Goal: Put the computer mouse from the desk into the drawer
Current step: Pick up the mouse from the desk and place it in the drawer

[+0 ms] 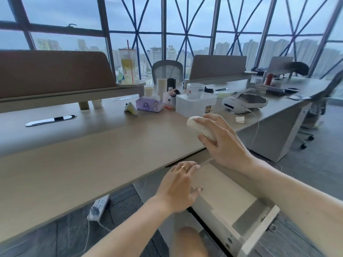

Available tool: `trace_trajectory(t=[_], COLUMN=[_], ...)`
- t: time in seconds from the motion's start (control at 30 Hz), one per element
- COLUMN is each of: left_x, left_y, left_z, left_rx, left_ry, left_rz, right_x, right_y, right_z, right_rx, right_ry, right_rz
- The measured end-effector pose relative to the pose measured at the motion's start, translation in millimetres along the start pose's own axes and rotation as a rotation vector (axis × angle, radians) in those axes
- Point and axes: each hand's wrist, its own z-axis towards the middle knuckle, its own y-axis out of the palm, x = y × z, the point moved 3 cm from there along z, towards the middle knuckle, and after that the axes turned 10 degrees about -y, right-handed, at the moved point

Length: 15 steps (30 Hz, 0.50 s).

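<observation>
The right hand (220, 140) holds the white computer mouse (201, 127) lifted above the counter (92, 154) near its front edge. Its fingers (213, 117) curl over the top of the mouse and the thumb presses its near side. The left hand (179, 190), fingers loosely spread and holding nothing, rests over the open drawer (228, 204) below the counter edge.

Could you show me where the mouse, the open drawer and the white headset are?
mouse (199, 127), head view, on its white back, between the fingers of the right hand (222, 140).
drawer (222, 193), head view, on its bare pale floor.
headset (234, 105), head view, on its white front shell.
</observation>
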Motion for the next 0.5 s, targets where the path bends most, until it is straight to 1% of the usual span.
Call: trace_trajectory(t=[0.13, 0.23, 0.33, 0.5], left_x=[-4.7, -7.4, -6.1, -5.8], left_y=[27.2, 42.7, 59.8, 76.4], left_z=[9.3, 12.6, 10.7, 5.5], left_rx=[-0.261, -0.354, -0.365, -0.23], left_ry=[-0.238, -0.347, -0.391, -0.351], left_rz=[0.045, 0.041, 0.051, 0.123], right_x=[12.6, 23.4, 37.2, 63.7], right_y=[-11.5, -16.8, -16.9, -5.5], right_z=[-14.7, -27.5, -41.6, -68.3], right_rx=[0.021, 0.035, 0.029, 0.023], right_ry=[0.013, 0.039, 0.058, 0.13], right_rz=[-0.009, -0.013, -0.017, -0.003])
